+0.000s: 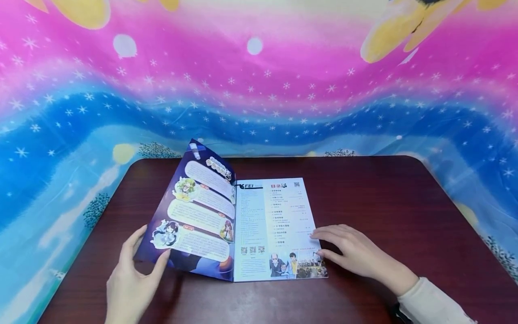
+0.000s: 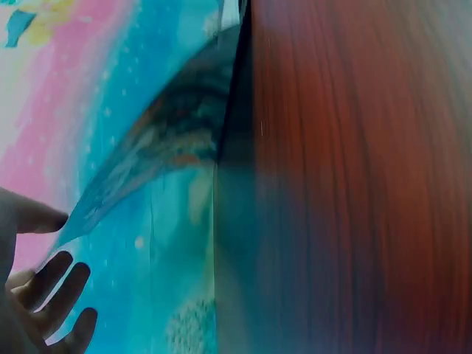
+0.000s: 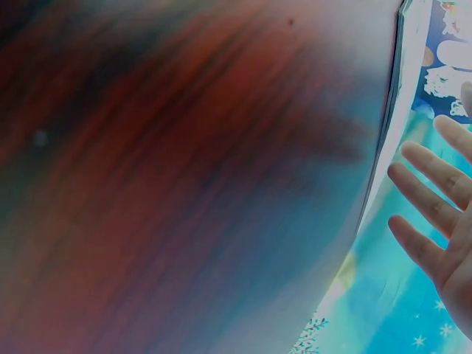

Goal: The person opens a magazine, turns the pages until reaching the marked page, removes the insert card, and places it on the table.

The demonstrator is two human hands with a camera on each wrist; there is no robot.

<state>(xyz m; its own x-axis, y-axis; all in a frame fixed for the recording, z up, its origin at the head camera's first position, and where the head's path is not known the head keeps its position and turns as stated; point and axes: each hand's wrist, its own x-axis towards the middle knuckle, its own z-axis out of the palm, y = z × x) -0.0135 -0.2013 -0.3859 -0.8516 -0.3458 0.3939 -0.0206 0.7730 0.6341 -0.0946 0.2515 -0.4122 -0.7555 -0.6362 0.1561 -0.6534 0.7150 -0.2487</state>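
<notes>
An open magazine (image 1: 251, 229) lies on the dark table. Its front cover (image 1: 202, 211), purple inside with text bubbles and cartoon figures, stands tilted up on the left. My left hand (image 1: 131, 274) pinches the cover's lower outer corner between thumb and fingers; in the left wrist view the thumb and fingers of the left hand (image 2: 44, 295) lie on opposite sides of the cover (image 2: 162, 133). At the right edge of the white contents page, my right hand (image 1: 356, 247) has its fingertips over the margin. In the right wrist view the right hand (image 3: 442, 199) has spread fingers.
The reddish-brown wooden table (image 1: 376, 193) has rounded back corners and extends around the magazine. Behind it hangs a pink and blue cloth (image 1: 251, 99) patterned with snowflakes. A light sleeve (image 1: 433, 301) covers the right forearm, with a dark band at the wrist.
</notes>
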